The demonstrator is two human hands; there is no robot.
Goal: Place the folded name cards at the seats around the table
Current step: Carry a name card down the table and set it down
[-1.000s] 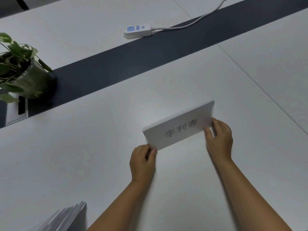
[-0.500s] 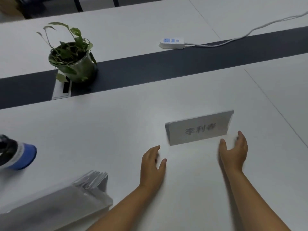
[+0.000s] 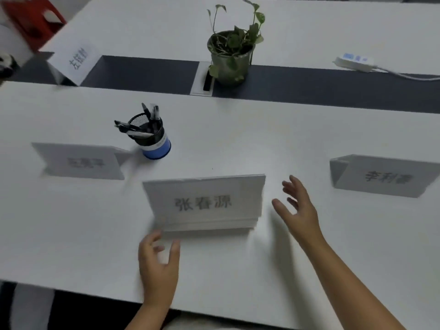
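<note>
Head view | white table (image 3: pixel 71 246), dark centre strip (image 3: pixel 333 91) | left hand (image 3: pixel 158 265), right hand (image 3: pixel 298 208) spread, empty, flanking card stack (image 3: pixel 204 203)

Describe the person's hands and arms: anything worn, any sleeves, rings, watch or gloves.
Both are bare. The left hand and right hand wear no gloves, and no rings show, though motion blur softens the fingers. Both forearms are uncovered right down to the frame's lower edge: no sleeve, cuff, watch or bracelet is in view. No markings are visible.
</note>
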